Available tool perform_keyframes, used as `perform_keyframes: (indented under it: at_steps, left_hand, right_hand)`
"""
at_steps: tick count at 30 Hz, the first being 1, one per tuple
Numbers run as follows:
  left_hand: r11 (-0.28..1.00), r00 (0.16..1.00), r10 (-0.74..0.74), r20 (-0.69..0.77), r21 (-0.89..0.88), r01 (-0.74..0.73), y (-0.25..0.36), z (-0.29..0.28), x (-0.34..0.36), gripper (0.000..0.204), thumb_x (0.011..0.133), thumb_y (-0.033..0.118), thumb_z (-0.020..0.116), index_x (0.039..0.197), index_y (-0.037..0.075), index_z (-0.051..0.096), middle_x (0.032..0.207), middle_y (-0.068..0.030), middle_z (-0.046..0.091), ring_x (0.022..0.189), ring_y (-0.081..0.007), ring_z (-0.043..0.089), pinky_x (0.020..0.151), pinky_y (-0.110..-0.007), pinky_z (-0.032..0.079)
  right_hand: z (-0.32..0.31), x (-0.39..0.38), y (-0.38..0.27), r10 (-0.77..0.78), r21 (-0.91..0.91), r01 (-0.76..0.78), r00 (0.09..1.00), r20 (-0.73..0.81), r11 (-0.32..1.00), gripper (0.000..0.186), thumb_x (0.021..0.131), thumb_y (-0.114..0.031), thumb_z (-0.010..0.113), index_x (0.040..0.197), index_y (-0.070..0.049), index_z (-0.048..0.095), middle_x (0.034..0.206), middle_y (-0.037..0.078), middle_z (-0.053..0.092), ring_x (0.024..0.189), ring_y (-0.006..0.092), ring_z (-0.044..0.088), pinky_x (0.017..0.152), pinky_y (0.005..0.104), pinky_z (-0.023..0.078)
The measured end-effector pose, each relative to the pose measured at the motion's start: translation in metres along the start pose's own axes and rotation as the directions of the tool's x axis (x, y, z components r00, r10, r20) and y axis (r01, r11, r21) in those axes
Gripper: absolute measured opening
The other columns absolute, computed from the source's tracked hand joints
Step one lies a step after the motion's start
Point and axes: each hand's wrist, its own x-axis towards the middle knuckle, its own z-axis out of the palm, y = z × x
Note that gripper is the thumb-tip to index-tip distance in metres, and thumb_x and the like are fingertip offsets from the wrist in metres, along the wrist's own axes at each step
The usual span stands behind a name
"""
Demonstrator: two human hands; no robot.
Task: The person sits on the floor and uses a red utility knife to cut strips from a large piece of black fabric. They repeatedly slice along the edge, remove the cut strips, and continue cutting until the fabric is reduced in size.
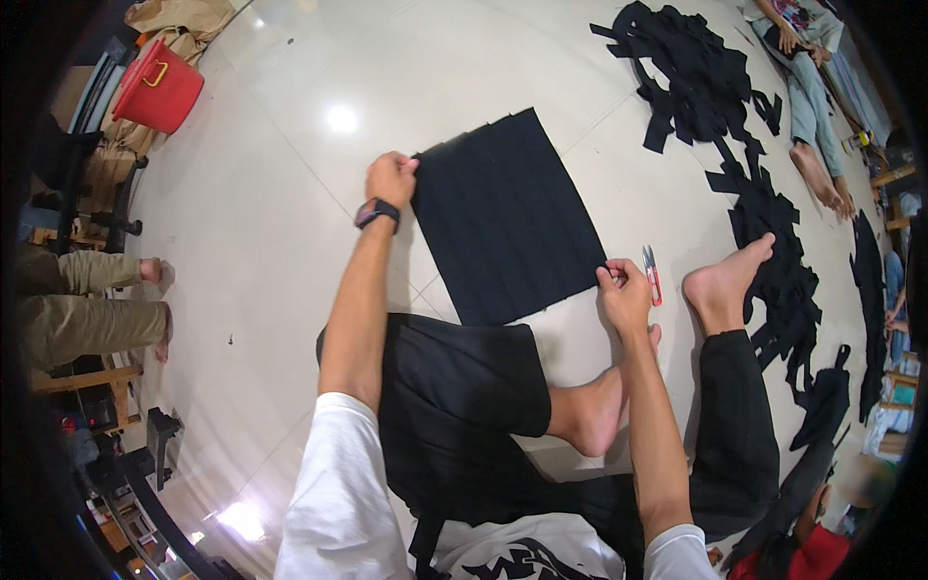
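Black cloth panel (507, 217) — one, roughly square, marked with faint parallel bands, its upper edge slightly stepped; spread over the pale tiled floor (280, 213), in front of the seated person's knees; whether it touches the floor all over cannot be told.

Hands, two, bare: left hand (391, 179) grasping the panel's upper-left corner between thumb and fingers; right hand (626, 292) pinching the lower-right corner; a dark wristwatch (378, 213) on the left wrist.

Snips (652, 276) — one pair, red handles, metal blades pointing away from the person; lying on the floor just beside the right hand, near the bare right foot (725, 285).

Black cloth strips (691, 82), many, in a tangled heap at upper right; the heap trails down past the right foot.

Red bucket (162, 89), one, yellow handle, upper left, well apart from the panel.

Other people: one in khaki trousers (92, 324), barefoot, at left; one in pale trousers (807, 101), barefoot, at upper right; one in a red top (820, 556), lower right corner.
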Motion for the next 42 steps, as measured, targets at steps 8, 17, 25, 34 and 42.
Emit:
perform_keyframes:
  at_steps: [8,17,25,34,42]
  left_hand:
    - [0.829,0.997,0.023,-0.068,0.559,0.019,-0.169,-0.182,0.019,0.053,0.089,0.016,0.072,0.136,-0.003,0.059,0.124,-0.0268,0.071,0.114,-0.0439,0.069,0.101,-0.047,0.057]
    - [0.727,0.984,-0.071,-0.166,0.667,0.165,-0.204,-0.223,-0.014,0.066,0.085,0.009,0.07,0.145,-0.008,0.049,0.128,-0.0325,0.068,0.12,-0.0416,0.068,0.104,-0.048,0.055]
    - [0.806,0.989,-0.07,-0.126,0.578,0.131,-0.164,-0.243,-0.002,0.056,0.085,0.005,0.071,0.14,0.002,0.062,0.14,-0.0229,0.062,0.113,-0.0311,0.071,0.093,-0.042,0.06]
    - [0.854,0.79,0.519,0.327,-0.23,-0.466,0.085,-0.022,-0.13,0.065,0.089,0.028,0.077,0.139,-0.009,0.058,0.149,-0.0325,0.052,0.143,-0.0451,0.048,0.122,-0.049,0.039]
    - [0.782,0.566,0.459,0.685,-0.009,-0.623,0.181,0.068,-0.201,0.107,0.093,0.058,0.069,0.166,-0.002,0.02,0.176,-0.0251,0.01,0.164,-0.0394,0.004,0.125,-0.071,0.008]
  right_hand:
    - [-0.001,0.003,0.003,0.027,-0.07,-0.021,0.996,0.082,0.997,0.025,0.092,-0.02,0.077,0.11,-0.003,0.075,0.101,0.014,0.078,0.096,0.0288,0.074,0.087,0.0393,0.056]
    - [-0.003,0.006,0.017,-0.002,0.017,0.001,0.995,0.101,1.0,0.026,0.093,-0.019,0.076,0.113,-0.002,0.075,0.101,0.016,0.078,0.095,0.0277,0.074,0.088,0.0383,0.056]
    - [0.0,0.008,0.025,-0.029,0.086,0.022,0.996,0.088,0.996,0.026,0.095,-0.019,0.076,0.113,0.0,0.076,0.102,0.015,0.079,0.095,0.0257,0.075,0.088,0.037,0.056]
    - [-0.002,0.005,0.01,-0.024,0.066,0.02,0.999,0.049,0.998,0.02,0.096,-0.016,0.075,0.11,-0.002,0.076,0.099,0.014,0.079,0.094,0.0243,0.075,0.086,0.0366,0.056]
    - [-0.006,-0.005,0.006,-0.227,-0.058,0.227,0.974,0.001,0.972,0.015,0.095,-0.004,0.068,0.109,-0.006,0.072,0.1,0.014,0.076,0.095,0.0339,0.073,0.083,0.0431,0.056]
